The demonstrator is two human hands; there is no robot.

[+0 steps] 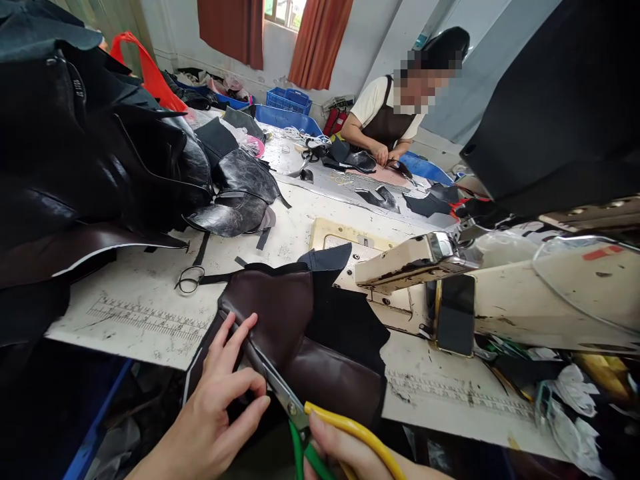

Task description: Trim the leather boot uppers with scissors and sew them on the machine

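Dark brown leather piece (280, 300) with black backing lies at the front edge of the sewing table, partly hanging over it. My left hand (220, 393) rests on its left side, two fingertips stretched flat on the leather, thumb and forefinger bent towards each other with a gap between. In my right hand (345, 447), at the bottom edge of the view, is a pair of scissors (293, 403) with yellow and green handles. Their blades point up and left, lying along a seam or fold of the leather; whether they touch it is hard to tell.
A large pile of black leather pieces (100, 153) fills the left. The sewing machine arm (405, 263) stands right of the leather, beside a phone (455, 313). Small scissors (190, 280) lie on the table. Across from me a person (385, 120) handles leather pieces.
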